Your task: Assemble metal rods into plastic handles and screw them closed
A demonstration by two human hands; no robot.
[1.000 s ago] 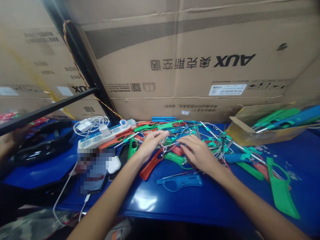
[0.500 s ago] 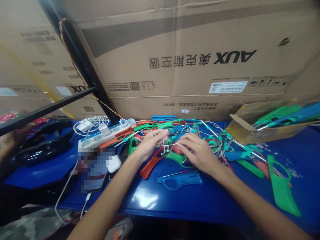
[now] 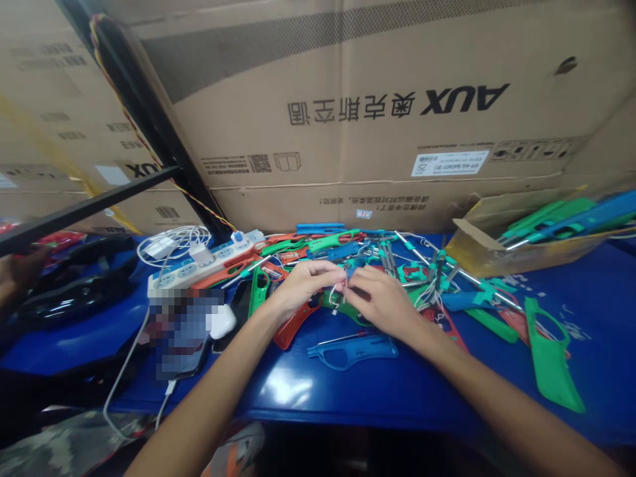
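Left hand point(image 3: 311, 285) and right hand point(image 3: 380, 298), grips narrow, pinching white wire point(image 3: 332, 291) over table point(image 3: 427, 391) | wire end dangling, work seemingly unfinished | blue handle point(image 3: 370, 349) lying near; loose parts point(image 3: 390, 258) cluttering far side, much seemingly remaining | box point(image 3: 489, 260), far right, holding handles point(image 3: 546, 220)

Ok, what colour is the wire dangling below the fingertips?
White; the wire shows best in the head view.

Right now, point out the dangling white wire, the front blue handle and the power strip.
White wire point(image 3: 332, 295): head view, on its hanging strand.
Blue handle point(image 3: 366, 349): head view, on its grip.
Power strip point(image 3: 215, 258): head view, on its white top face.
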